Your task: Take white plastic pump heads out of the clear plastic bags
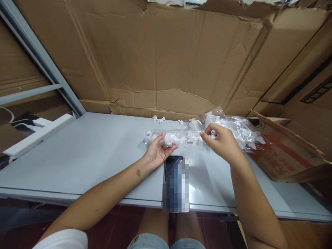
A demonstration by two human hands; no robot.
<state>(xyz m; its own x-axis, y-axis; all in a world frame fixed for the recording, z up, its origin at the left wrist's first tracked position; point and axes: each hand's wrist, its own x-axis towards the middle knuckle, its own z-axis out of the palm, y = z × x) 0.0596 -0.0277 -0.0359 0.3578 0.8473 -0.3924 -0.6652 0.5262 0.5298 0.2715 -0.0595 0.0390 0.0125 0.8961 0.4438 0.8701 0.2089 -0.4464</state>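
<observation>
Plastic bag (228, 126) between left hand (157, 152) and right hand (223, 141), fingers curled.

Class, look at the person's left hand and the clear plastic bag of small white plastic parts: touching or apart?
Touching. The head view shows the left hand with its fingers lying against the near end of the clear plastic bag, with no gap visible.

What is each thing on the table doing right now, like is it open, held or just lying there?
Left hand: holding a small white plastic piece at the bag's left end.
Right hand: pinching the clear plastic bag.
Clear plastic bag: crumpled, lying flat, with white pieces inside.
Loose white pieces: lying apart, behind the bag.
Phone: flat on the table, screen dark.
Cardboard box: lying tilted at the right.
</observation>
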